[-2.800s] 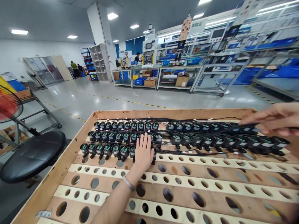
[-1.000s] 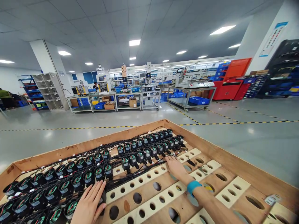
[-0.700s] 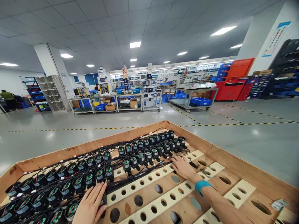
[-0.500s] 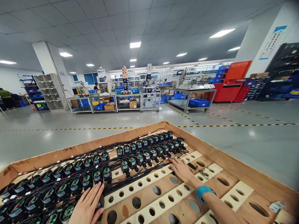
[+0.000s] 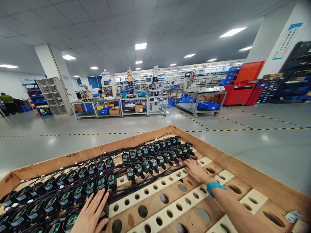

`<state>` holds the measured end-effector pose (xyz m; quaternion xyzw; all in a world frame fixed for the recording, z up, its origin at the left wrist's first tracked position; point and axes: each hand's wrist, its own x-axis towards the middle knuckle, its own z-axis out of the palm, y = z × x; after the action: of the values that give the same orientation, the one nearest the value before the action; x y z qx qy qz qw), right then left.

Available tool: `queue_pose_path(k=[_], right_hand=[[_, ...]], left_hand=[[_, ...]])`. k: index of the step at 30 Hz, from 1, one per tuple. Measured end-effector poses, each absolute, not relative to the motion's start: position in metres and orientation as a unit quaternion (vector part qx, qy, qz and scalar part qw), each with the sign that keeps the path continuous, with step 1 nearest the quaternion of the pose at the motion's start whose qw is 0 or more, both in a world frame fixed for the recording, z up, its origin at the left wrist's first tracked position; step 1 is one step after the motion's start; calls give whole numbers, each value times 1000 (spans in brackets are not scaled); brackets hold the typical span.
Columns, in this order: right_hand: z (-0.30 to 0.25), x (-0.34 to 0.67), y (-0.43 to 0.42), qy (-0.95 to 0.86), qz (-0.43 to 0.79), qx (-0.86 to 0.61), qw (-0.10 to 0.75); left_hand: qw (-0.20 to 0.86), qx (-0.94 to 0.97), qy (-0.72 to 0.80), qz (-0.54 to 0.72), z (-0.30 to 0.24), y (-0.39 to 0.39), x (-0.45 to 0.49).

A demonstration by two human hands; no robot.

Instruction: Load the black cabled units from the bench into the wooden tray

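The left hand (image 5: 91, 212) is lying open and flat, gripping nothing, across black round units with green-labelled tops (image 5: 89, 187) at the near-left of the shallow plywood tray with drilled holes (image 5: 245, 176). The right hand (image 5: 196, 170), wearing a blue wristband (image 5: 213, 187), is resting open, fingertips touching the row's right-end units beside black cables (image 5: 145, 183).

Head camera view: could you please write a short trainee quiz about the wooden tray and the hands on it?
1. True or false: black round parts fill every hole of the wooden tray.
2. Which wrist wears the blue band: A left, B right?
3. How many hands rest on the tray or its parts?
Key: 1 false; 2 B; 3 two, the left hand and the right hand.
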<state>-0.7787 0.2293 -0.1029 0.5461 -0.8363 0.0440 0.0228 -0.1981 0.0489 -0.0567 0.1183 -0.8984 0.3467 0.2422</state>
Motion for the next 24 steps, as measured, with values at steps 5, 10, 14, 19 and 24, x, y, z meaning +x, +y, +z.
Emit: queue_pose_path(k=[5,10,14,19,24], right_hand=[[-92,-789,218,-824,33,566,1],[-75,-791,204,-758,11,652,2],[-71,-790,195,-708,-9,706,18],[-70,-797,201,-701,-15,712,47],[-73,-794,215,-710,1,702,54]], left_hand=[[236,110,-900,349,-53,49,-199],[241,115,-904,333,-54,51,-199],[241,120,-907,324,-55,51,-199],[229,134,-912,312,-54,53,-199],[231,137,-915,301,-55,54,-199]])
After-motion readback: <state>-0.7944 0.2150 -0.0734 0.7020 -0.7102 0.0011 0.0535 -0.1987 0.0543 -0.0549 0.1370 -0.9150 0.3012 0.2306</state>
